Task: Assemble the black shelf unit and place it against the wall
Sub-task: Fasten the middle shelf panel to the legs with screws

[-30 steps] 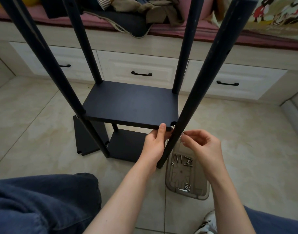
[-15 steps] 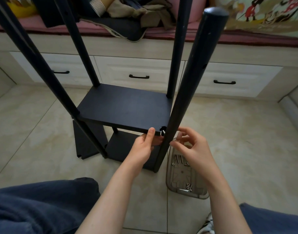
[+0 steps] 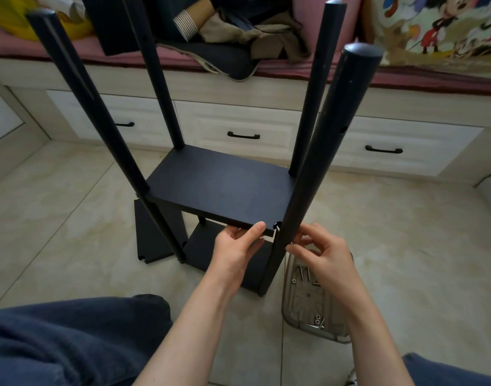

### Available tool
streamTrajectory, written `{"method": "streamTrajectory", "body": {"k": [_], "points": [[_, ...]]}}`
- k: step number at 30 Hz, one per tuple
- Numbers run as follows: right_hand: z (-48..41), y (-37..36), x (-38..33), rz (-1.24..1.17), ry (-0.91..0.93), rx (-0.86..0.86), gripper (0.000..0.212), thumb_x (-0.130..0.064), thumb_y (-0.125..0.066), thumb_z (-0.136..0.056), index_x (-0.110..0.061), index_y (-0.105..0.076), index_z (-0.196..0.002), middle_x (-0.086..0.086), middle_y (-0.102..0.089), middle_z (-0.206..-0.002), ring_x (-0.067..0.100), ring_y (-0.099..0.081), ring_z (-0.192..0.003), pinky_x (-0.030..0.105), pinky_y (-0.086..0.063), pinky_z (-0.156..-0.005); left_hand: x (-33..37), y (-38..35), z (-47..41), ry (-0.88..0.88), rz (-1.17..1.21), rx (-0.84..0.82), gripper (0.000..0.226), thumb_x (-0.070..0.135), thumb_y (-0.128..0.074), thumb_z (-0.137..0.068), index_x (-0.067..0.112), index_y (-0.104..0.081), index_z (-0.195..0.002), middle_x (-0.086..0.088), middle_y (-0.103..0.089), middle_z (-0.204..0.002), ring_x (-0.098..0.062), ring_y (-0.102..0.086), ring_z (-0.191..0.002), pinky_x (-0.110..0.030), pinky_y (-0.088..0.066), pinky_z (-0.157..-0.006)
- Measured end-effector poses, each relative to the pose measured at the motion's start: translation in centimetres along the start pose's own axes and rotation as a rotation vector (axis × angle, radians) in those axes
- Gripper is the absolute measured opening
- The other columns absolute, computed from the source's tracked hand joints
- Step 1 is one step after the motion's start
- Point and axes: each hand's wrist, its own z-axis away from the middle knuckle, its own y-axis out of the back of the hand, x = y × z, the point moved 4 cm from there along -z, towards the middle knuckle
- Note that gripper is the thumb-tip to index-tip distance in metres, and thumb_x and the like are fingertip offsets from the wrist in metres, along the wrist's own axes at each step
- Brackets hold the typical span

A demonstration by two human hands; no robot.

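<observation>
Four black poles (image 3: 316,151), three black boards (image 3: 219,188), two hands (image 3: 236,252), one clear tray (image 3: 308,305), three drawer handles (image 3: 243,135).

The beige tiled floor (image 3: 71,218) carries the black shelf unit (image 3: 219,188), standing just beyond the left hand (image 3: 236,246). A loose black panel (image 3: 152,235) lies flat further left of that hand. A clear tray (image 3: 300,307) holding screws (image 3: 304,274) lies directly below the right hand (image 3: 322,254).

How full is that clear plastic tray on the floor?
Nearly empty: only a few small screws and washers lie scattered in the tray, and most of its bottom shows bare.
</observation>
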Motion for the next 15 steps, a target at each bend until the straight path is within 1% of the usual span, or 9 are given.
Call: {"method": "streamTrajectory", "body": {"k": [3,5,8,12,15], "points": [[-0.14,-0.3,-0.08,-0.002,0.015,0.015,0.039,-0.006,-0.073,-0.085,-0.016,-0.069,-0.123,0.0,-0.065,-0.093,0.001,-0.061,-0.087,0.008,-0.045,-0.074,-0.17,0.0,-0.03,-0.011,0.019,-0.003,0.051,0.023,-0.077,-0.075,0.012,-0.063,-0.123,-0.009,-0.073,-0.118,-0.022,-0.068,-0.115,-0.042,-0.051,-0.105],[-0.33,-0.42,-0.08,-0.012,0.021,0.024,0.04,-0.006,-0.074,-0.085,-0.015,-0.069,-0.123,0.003,-0.064,-0.093,0.002,-0.061,-0.084,0.009,-0.046,-0.073,-0.17,-0.06,-0.06,-0.019,0.027,-0.01,0.053,0.024,-0.078,-0.075,0.012,-0.062,-0.124,-0.009,-0.072,-0.119,-0.023,-0.067,-0.116,-0.043,-0.05,-0.107],[-0.47,-0.55,-0.13,-0.036,0.028,0.043,0.04,-0.004,-0.074,-0.083,-0.014,-0.07,-0.122,0.004,-0.063,-0.092,0.001,-0.059,-0.078,0.011,-0.047,-0.071,-0.18,-0.14,-0.16,-0.023,0.032,-0.024,0.053,0.023,-0.077,-0.078,0.011,-0.061,-0.127,-0.01,-0.072,-0.121,-0.024,-0.067,-0.117,-0.045,-0.049,-0.108],[-0.39,-0.54,-0.1,-0.045,0.035,0.074,0.038,-0.004,-0.075,-0.083,-0.013,-0.071,-0.12,0.008,-0.062,-0.092,0.002,-0.057,-0.075,0.012,-0.049,-0.07,-0.1,-0.23,-0.23,0.001,0.049,-0.023,0.045,0.02,-0.075,-0.083,0.013,-0.061,-0.125,-0.008,-0.072,-0.119,-0.022,-0.068,-0.115,-0.043,-0.05,-0.107],[-0.38,-0.54,-0.12,-0.046,0.04,0.082,0.039,-0.002,-0.074,-0.083,-0.012,-0.07,-0.12,0.008,-0.062,-0.091,0.003,-0.057,-0.074,0.013,-0.05,-0.07,-0.04,-0.12,-0.37,0.021,0.05,-0.023,0.038,0.015,-0.072,-0.089,0.013,-0.061,-0.125,-0.008,-0.072,-0.119,-0.022,-0.068,-0.114,-0.042,-0.051,-0.106]]}}
